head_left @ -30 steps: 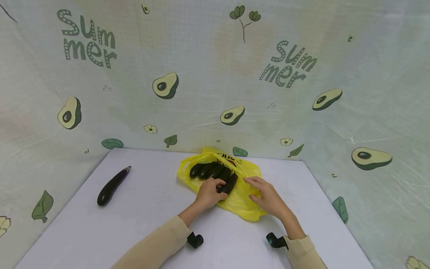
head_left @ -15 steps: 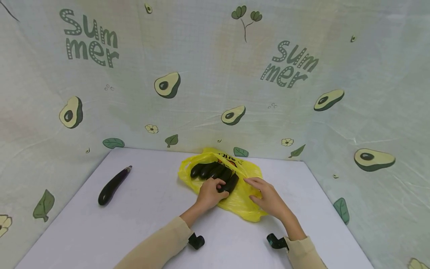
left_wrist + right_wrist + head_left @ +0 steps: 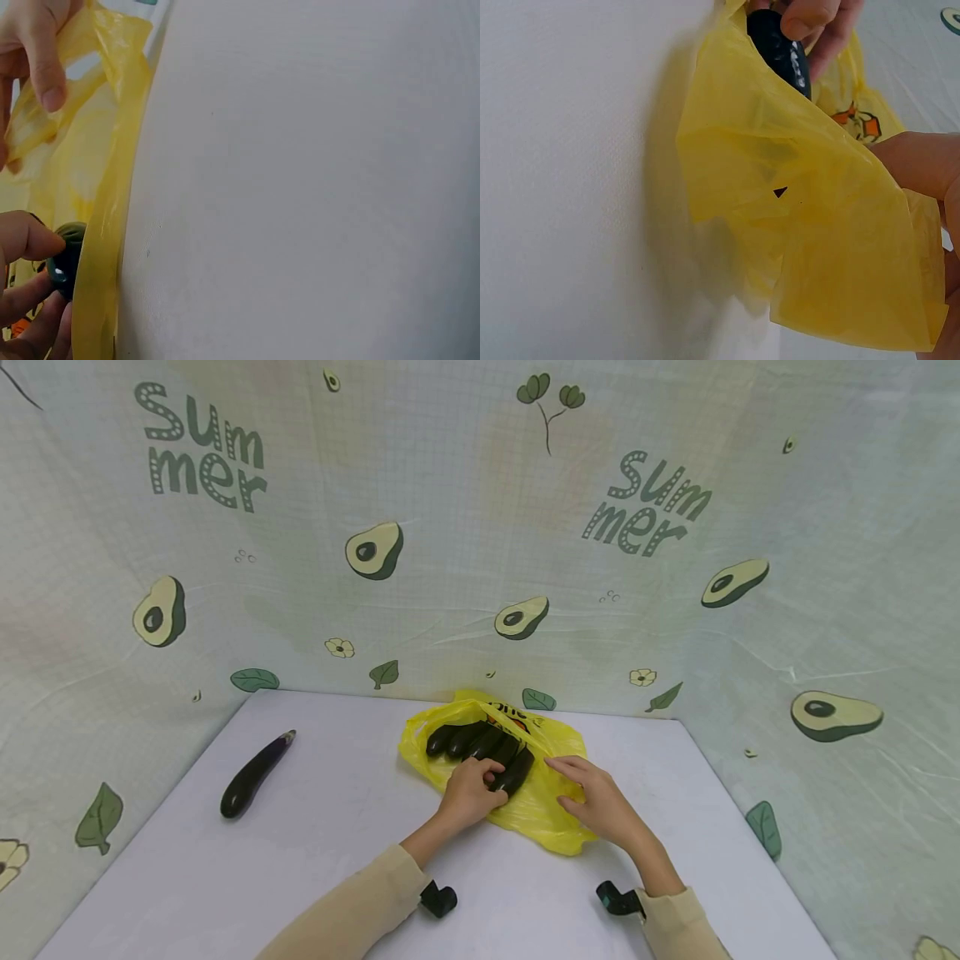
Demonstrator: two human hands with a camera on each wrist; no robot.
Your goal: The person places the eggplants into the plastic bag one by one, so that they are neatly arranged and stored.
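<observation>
A yellow plastic bag (image 3: 536, 822) lies on its side, its mouth spread toward me. Several dark eggplants (image 3: 467, 740) rest side by side inside it. My left hand (image 3: 467, 793) grips the nearest eggplant (image 3: 519, 770) between thumb and fingers at the bag's mouth; the left wrist view shows that eggplant's rounded end (image 3: 69, 259) pinched just behind the yellow edge. On the right, my right hand (image 3: 596, 797) holds the bag's edge, its thumb apart from its fingers. In the right wrist view a bag flap (image 3: 840, 247) hides part of that hand.
Another eggplant (image 3: 255, 777) lies alone on the white table (image 3: 337, 827), toward the left. Behind the table hangs a pale cloth (image 3: 450, 468) printed with avocados and leaves. Black wrist devices (image 3: 438, 899) show below both sleeves.
The eggplant in my left hand has shifted very slightly, and the left fingers adjust a little on it. My right hand stays at the bag's edge.
</observation>
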